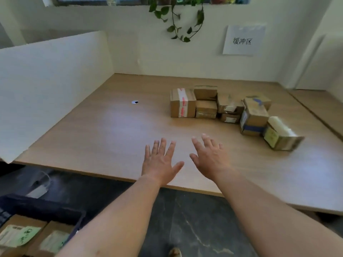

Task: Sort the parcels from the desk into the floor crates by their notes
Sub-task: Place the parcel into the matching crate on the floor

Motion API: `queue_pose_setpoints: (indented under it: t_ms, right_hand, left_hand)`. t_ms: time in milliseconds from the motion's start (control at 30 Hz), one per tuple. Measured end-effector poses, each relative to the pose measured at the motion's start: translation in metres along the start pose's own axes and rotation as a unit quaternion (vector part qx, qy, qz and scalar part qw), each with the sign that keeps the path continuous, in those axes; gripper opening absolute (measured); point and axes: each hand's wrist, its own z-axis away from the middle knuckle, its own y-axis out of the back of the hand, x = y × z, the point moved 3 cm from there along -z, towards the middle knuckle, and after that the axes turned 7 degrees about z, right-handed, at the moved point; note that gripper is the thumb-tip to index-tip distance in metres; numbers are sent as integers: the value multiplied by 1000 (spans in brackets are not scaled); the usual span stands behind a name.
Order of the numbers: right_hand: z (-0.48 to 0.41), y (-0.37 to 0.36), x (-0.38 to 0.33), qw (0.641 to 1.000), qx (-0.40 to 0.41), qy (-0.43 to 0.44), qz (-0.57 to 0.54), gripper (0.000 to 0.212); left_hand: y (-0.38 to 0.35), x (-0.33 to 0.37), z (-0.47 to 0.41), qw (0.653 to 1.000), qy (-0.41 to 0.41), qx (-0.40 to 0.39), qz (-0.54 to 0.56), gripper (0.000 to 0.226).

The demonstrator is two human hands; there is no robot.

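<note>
Pale walls and a white partition panel (46, 86) enclose a light wooden bench (111, 127) in the head view. Both bare forearms reach forward over its near edge. The left hand (160, 161) and the right hand (211, 156) lie side by side above the bench, palms down, fingers straight and spread. The grip of each is apart and holds nothing. The brown cardboard parcels (222, 106) stand in a close cluster on the far right part of the bench, well apart from both hands. At the lower left, a dark plastic floor crate (46, 206) holds cardboard boxes with green notes (22, 234).
</note>
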Motion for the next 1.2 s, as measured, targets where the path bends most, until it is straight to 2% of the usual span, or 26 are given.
queue_pose_setpoints:
  t_ms: [333, 533, 833, 1200]
  right_hand:
    - [-59, -6, 107, 994, -11, -103, 24, 62]
    - [-90, -9, 149, 989, -26, -144, 24, 62]
    - [-64, -34, 248, 967, -63, -247, 19, 62]
    - [-47, -67, 394, 963, -80, -255, 8, 58]
  left_hand:
    - [-8, 84, -118, 994, -110, -7, 21, 75]
    - [-6, 116, -182, 989, -148, -14, 13, 76]
    - [-38, 214, -219, 969, -241, -50, 8, 78]
    - [-71, 348, -244, 967, -238, -91, 7, 77]
